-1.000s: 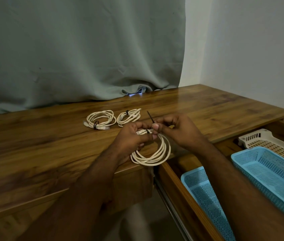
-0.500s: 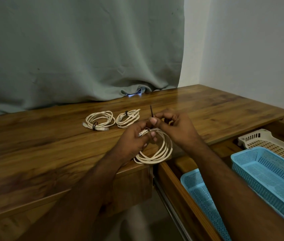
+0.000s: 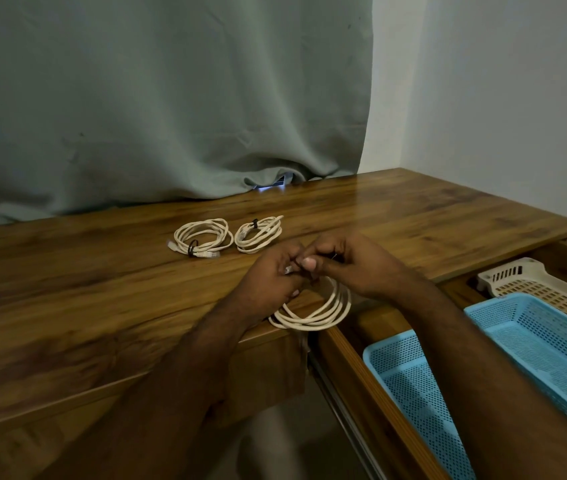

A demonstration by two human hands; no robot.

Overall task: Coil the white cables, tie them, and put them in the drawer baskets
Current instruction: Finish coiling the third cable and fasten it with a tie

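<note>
Head view, centre of frame: I saw both hands meeting over the near edge of the worktop (image 3: 67,306). The left hand (image 3: 268,278) had its fingers curled round the top of the white cable coil (image 3: 313,313), gripping the strands. The right hand (image 3: 351,265) was pinching at that same spot with thumb and fingertips; I could not tell what it pinched there. The coil's lower loops hung past the worktop edge, just left of the open drawer.

Two tied coils lay flat above the hands, side by side: left tied coil (image 3: 202,237), right tied coil (image 3: 258,233), each with a dark tie.

Lower right: near blue basket (image 3: 410,382), larger blue basket (image 3: 535,334), cream basket (image 3: 538,282) in the drawer.

Grey-green curtain (image 3: 157,98) across the upper frame.
</note>
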